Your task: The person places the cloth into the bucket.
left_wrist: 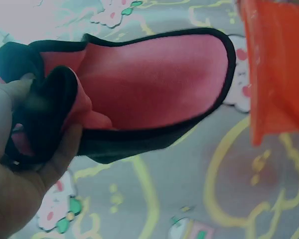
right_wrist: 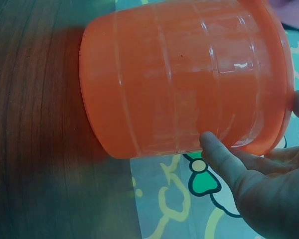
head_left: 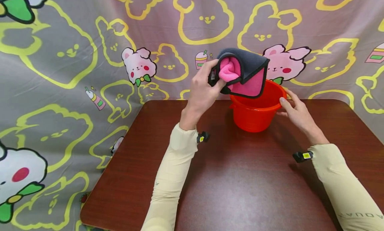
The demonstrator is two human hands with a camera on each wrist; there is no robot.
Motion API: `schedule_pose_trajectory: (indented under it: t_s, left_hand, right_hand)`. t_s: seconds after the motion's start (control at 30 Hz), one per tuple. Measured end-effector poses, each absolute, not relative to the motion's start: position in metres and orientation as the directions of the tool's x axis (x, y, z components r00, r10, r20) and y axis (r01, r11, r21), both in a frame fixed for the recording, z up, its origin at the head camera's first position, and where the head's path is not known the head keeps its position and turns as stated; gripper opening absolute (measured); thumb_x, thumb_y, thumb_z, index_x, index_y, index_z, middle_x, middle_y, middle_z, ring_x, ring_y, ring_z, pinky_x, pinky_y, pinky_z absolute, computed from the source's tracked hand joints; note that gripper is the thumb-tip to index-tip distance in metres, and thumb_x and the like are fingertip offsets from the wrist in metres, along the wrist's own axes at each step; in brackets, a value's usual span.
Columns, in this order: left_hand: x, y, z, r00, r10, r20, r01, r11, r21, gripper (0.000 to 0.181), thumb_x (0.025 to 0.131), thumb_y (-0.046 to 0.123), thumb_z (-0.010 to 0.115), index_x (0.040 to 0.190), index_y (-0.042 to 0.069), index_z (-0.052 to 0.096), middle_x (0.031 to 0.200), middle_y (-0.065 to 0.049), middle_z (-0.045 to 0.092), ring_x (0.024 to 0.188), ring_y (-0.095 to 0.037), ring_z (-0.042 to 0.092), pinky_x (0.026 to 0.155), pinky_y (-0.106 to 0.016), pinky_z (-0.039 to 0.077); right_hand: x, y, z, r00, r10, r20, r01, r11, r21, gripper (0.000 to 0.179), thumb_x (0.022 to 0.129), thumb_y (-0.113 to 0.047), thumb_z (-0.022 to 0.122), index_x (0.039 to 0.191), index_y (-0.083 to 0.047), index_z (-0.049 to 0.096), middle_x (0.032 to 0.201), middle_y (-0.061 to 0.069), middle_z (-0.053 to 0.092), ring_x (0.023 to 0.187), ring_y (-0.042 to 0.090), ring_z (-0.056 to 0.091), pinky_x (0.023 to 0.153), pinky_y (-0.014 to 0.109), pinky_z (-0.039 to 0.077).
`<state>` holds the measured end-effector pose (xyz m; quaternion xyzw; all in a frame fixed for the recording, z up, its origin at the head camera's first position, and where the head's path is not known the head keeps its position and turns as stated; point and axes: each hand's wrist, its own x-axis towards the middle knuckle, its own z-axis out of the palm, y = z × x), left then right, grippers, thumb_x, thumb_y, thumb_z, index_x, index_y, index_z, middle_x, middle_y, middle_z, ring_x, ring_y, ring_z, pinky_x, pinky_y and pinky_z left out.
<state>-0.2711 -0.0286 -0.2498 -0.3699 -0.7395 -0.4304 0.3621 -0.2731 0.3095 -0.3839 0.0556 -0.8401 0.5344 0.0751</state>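
Observation:
My left hand grips a folded cloth, pink on one side and dark grey on the other, with a black border. Its gripped end is bunched, and the free part hangs to the right, overlapping the bucket's mouth in the head view. In the left wrist view, the pink face spreads out beside the red bucket. The bucket stands upright at the back of the table. My right hand touches the bucket's right side near the rim, fingers spread and fairly straight. A fingertip meets its outer wall.
The dark reddish-brown table has rounded corners. Close behind it hangs a grey curtain printed with yellow outlines and cartoon animals. Small black devices, one being the left wrist camera, are worn at both sleeve cuffs.

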Motion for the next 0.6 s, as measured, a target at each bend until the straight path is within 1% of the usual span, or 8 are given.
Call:
schedule_pose_trajectory:
  t_s: [0.13,0.27,0.37,0.47,0.53,0.6]
  left_hand:
    - [-0.278,-0.012,-0.26,-0.523,0.266,0.81,0.837,0.344,0.427,0.045,0.089,0.014,0.072,0.128,-0.002,0.056,0.122,-0.016,0.063,0.115,-0.022,0.059,0.102,-0.016,0.044]
    - [-0.287,0.003,-0.27,-0.606,0.283,0.743,0.787,0.348,0.509,0.052,0.088,0.018,0.073,0.133,0.003,0.053,0.129,-0.012,0.06,0.119,-0.02,0.056,0.102,-0.016,0.044]
    - [-0.293,0.013,-0.276,-0.695,0.294,0.656,0.717,0.345,0.605,0.059,0.091,0.026,0.071,0.141,0.01,0.044,0.136,-0.009,0.053,0.123,-0.016,0.054,0.103,-0.017,0.044]
    - [-0.296,0.019,-0.281,-0.776,0.304,0.552,0.63,0.338,0.699,0.064,0.094,0.035,0.065,0.147,0.017,0.034,0.145,-0.005,0.044,0.126,-0.012,0.055,0.103,-0.021,0.046]
    - [-0.296,0.02,-0.284,-0.81,0.313,0.495,0.583,0.346,0.735,0.065,0.095,0.04,0.062,0.149,0.021,0.031,0.149,-0.003,0.039,0.127,-0.011,0.055,0.103,-0.025,0.047]
    - [-0.295,0.019,-0.286,-0.817,0.344,0.462,0.569,0.352,0.743,0.065,0.096,0.041,0.059,0.15,0.02,0.029,0.152,-0.002,0.035,0.13,-0.013,0.053,0.104,-0.028,0.048]
  right_hand:
    - [-0.274,0.309,-0.384,-0.98,-0.03,0.195,-0.191,0.41,-0.892,0.065,0.103,-0.036,0.044,0.159,-0.023,0.013,0.148,0.025,0.036,0.095,-0.011,0.057,0.073,0.012,0.054]
    - [-0.277,0.308,-0.384,-0.98,-0.044,0.196,-0.197,0.408,-0.891,0.065,0.104,-0.036,0.044,0.159,-0.023,0.013,0.148,0.025,0.035,0.094,-0.012,0.058,0.075,0.014,0.055]
    - [-0.277,0.308,-0.384,-0.981,-0.039,0.19,-0.189,0.408,-0.893,0.066,0.103,-0.038,0.044,0.159,-0.024,0.013,0.148,0.025,0.035,0.094,-0.012,0.057,0.075,0.014,0.055]
    - [-0.278,0.307,-0.384,-0.983,-0.031,0.184,-0.18,0.416,-0.891,0.066,0.103,-0.041,0.044,0.159,-0.026,0.013,0.148,0.025,0.036,0.093,-0.012,0.058,0.074,0.013,0.054]
    - [-0.278,0.307,-0.385,-0.983,-0.027,0.184,-0.178,0.419,-0.89,0.066,0.102,-0.042,0.044,0.159,-0.027,0.013,0.148,0.025,0.036,0.094,-0.011,0.057,0.073,0.012,0.054]
    - [-0.277,0.307,-0.385,-0.982,-0.022,0.185,-0.177,0.426,-0.887,0.066,0.102,-0.043,0.044,0.159,-0.027,0.014,0.148,0.026,0.037,0.093,-0.011,0.058,0.072,0.011,0.054]
